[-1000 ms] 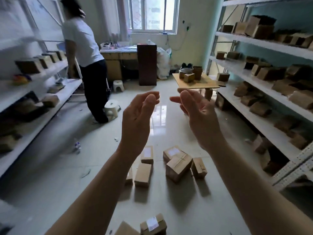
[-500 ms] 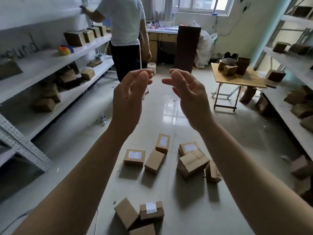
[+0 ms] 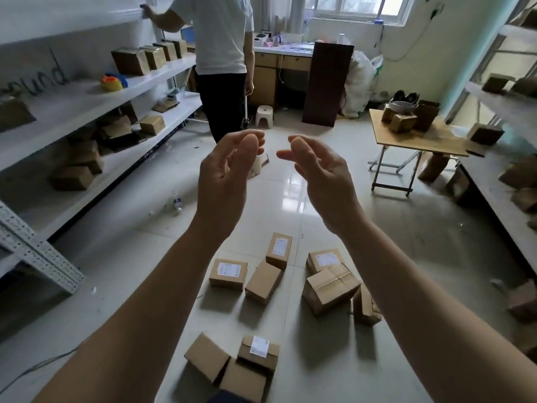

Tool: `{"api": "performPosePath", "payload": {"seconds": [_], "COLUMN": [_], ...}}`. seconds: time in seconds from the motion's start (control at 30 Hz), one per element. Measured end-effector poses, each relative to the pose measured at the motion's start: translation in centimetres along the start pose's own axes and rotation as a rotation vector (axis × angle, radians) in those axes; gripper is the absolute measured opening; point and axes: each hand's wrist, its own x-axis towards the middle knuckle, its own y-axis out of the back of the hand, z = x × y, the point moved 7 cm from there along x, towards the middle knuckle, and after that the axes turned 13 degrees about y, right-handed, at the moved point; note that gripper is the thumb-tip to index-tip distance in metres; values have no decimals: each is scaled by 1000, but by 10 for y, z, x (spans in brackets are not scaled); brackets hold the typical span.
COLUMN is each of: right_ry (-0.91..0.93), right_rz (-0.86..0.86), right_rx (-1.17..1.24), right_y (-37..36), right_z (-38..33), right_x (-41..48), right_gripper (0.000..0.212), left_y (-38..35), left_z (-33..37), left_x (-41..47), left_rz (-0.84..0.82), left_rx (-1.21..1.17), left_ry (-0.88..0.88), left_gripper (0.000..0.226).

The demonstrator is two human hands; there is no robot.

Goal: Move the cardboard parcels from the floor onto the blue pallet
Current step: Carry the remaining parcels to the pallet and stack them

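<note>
**Hands kept raised while the view is swung left over the parcels**

Since a second ago the view is swung left and tipped down, so that the near cluster of parcels (image 3: pixel 232 362) is brought fully into frame; none of the parcels is seen to be shifted.

All the cardboard parcels (image 3: pixel 263 282) are left on the tiled floor (image 3: pixel 406 257). Six are scattered in the middle, among them a string-tied parcel (image 3: pixel 329 287) on the right. Three more are bunched together nearer the camera.

Above them, well apart from any parcel, the left hand (image 3: pixel 225 181) and the right hand (image 3: pixel 325 175) are held up with palms turned towards each other. The fingers are loosely curled and nothing is held in either.

Farther off, a person in a white shirt (image 3: pixel 220 39) is seen from behind, one arm stretched to the left shelving (image 3: pixel 87 97). A folding table (image 3: pixel 421 141) loaded with boxes is set at the far right.
</note>
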Motion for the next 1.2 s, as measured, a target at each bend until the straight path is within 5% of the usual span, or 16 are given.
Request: {"api": "performPosePath", "payload": {"seconds": [0.47,0.73,1.2], "right_ry": [-137,-200,-253], "right_rz": [201,278,166], "right_rx": [-168,-259,-249], "right_y": [49,84,226], "right_z": [56,87,125], "right_x": [33,32,29], "right_gripper": [23,30,44], "left_y": [-49,-89,-225], "left_z": [-52,-91,-129], "left_x": [82,110,108], "left_rz": [-219,-351,-222], "left_rx": [-85,-175,-186], "left_ry": [20,76,167], "left_gripper": [20,33,27]}}
